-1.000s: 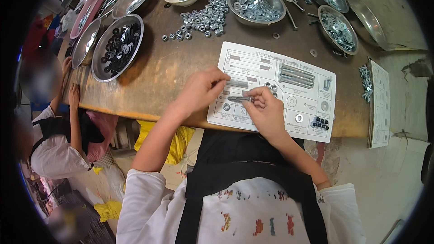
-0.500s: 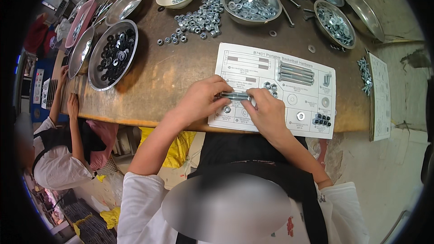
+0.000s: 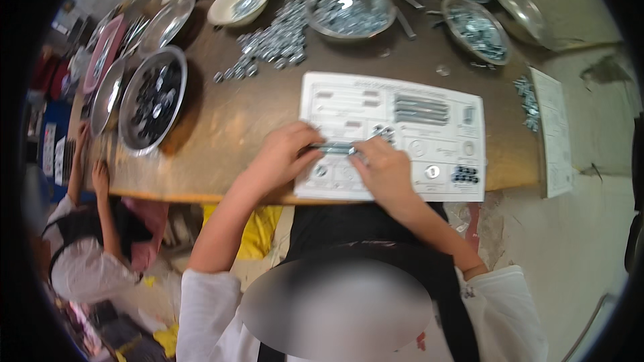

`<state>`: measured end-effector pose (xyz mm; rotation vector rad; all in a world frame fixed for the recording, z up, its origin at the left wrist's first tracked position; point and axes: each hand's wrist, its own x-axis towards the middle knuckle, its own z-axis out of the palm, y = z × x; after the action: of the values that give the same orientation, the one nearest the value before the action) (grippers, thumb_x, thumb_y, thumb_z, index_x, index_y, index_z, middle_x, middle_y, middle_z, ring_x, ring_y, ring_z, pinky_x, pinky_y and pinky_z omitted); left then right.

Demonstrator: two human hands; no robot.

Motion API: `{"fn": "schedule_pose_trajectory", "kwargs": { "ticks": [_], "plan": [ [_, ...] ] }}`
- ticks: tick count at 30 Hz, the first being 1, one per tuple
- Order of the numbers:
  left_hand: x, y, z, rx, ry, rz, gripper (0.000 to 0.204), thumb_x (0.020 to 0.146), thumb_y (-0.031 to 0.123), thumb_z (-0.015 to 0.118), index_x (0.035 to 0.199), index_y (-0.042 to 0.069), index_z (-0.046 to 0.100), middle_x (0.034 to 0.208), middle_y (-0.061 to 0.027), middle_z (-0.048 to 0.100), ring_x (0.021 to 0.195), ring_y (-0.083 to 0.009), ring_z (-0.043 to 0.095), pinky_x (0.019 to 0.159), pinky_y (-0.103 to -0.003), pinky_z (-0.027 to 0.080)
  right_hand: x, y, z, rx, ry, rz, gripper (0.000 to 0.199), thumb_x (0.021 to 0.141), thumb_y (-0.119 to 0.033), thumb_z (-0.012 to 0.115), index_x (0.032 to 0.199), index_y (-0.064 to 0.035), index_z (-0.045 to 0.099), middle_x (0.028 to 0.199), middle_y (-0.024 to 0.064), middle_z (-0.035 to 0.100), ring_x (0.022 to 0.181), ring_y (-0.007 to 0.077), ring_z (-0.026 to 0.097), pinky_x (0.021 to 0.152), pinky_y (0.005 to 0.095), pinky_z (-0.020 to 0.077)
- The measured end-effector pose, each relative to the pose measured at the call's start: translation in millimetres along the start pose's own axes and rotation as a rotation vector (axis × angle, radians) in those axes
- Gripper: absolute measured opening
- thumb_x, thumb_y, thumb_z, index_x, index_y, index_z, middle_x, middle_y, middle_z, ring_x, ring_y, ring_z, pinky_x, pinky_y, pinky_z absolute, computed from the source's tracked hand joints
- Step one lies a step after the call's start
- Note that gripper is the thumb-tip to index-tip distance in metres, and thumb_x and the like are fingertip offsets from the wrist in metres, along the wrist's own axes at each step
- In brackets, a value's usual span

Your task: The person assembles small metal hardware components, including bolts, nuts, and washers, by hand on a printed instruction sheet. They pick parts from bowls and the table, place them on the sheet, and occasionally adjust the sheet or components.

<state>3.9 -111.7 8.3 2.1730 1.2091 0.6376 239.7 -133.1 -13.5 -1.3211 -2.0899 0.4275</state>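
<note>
Hands on printed sheet | left hand and right hand each pinch one end of small metal bolt, held just above sheet | loose nuts well beyond on wooden table

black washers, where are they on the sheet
In the head view, the black washers sit in a small cluster at the lower right corner of the white sheet, right of the right hand.

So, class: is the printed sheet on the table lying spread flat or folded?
Spread flat. The printed sheet lies open on the table; both hands, left and right, rest on its near edge.
</note>
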Motion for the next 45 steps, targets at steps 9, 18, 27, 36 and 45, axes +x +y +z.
{"fn": "schedule_pose_trajectory", "kwargs": {
  "ticks": [9, 18, 27, 36, 45],
  "plan": [
    [-15.4, 6.7, 2.5, 0.000, 0.148, -0.186, 0.026, 0.085, 0.008, 0.068, 0.110, 0.002, 0.067, 0.097, -0.0163, 0.065, 0.083, -0.0268, 0.065, 0.075, -0.036, 0.052, 32.8, 86.7, -111.4, 0.061, 0.277, 0.284, 0.015, 0.085, -0.012, 0.069, 0.098, -0.0051, 0.069, 0.087, 0.0129, 0.070, 0.080, 0.0315, 0.068, 0.071, 0.0392, 0.0531],
    [-54.8, 27.6, 25.6, -0.240, 0.387, -0.558, 0.028, 0.092, 0.019, 0.069, 0.110, -0.003, 0.069, 0.083, -0.0103, 0.072, 0.075, -0.0134, 0.068, 0.068, -0.028, 0.054, 33.2, 212.3, -147.5, -0.275, 0.113, 0.455, 0.024, 0.080, -0.019, 0.068, 0.098, -0.0065, 0.076, 0.091, 0.0178, 0.072, 0.086, 0.0368, 0.069, 0.082, 0.0448, 0.0541],
    [-86.6, 29.8, 54.8, -0.518, 0.479, -0.772, 0.024, 0.092, 0.014, 0.069, 0.101, -0.008, 0.067, 0.084, -0.0080, 0.070, 0.073, -0.0132, 0.067, 0.065, -0.028, 0.055, 47.0, 198.5, -148.4, -0.396, 0.126, 0.432, 0.015, 0.074, -0.016, 0.070, 0.084, -0.0064, 0.077, 0.080, 0.0173, 0.072, 0.077, 0.0363, 0.069, 0.076, 0.0449, 0.0557],
    [-87.2, 23.0, 55.1, -0.643, 0.490, -0.794, 0.017, 0.092, 0.010, 0.069, 0.099, -0.006, 0.067, 0.083, -0.0073, 0.070, 0.070, -0.0132, 0.067, 0.065, -0.027, 0.056, 47.4, 205.1, -162.9, -0.137, 0.136, 0.493, 0.013, 0.071, -0.012, 0.070, 0.079, -0.0025, 0.075, 0.073, 0.0159, 0.070, 0.068, 0.0311, 0.069, 0.067, 0.0395, 0.0548],
    [-142.7, 28.0, 60.6, -0.761, 0.659, -0.862, 0.018, 0.091, 0.012, 0.068, 0.101, 0.000, 0.059, 0.080, -0.0028, 0.067, 0.068, -0.0090, 0.062, 0.056, -0.024, 0.051, 62.7, 194.4, -127.4, 0.371, -0.015, 0.533, 0.009, 0.076, 0.001, 0.065, 0.082, 0.0062, 0.070, 0.066, 0.0056, 0.065, 0.055, 0.0122, 0.061, 0.049, 0.0267, 0.0469]
  ]
}}
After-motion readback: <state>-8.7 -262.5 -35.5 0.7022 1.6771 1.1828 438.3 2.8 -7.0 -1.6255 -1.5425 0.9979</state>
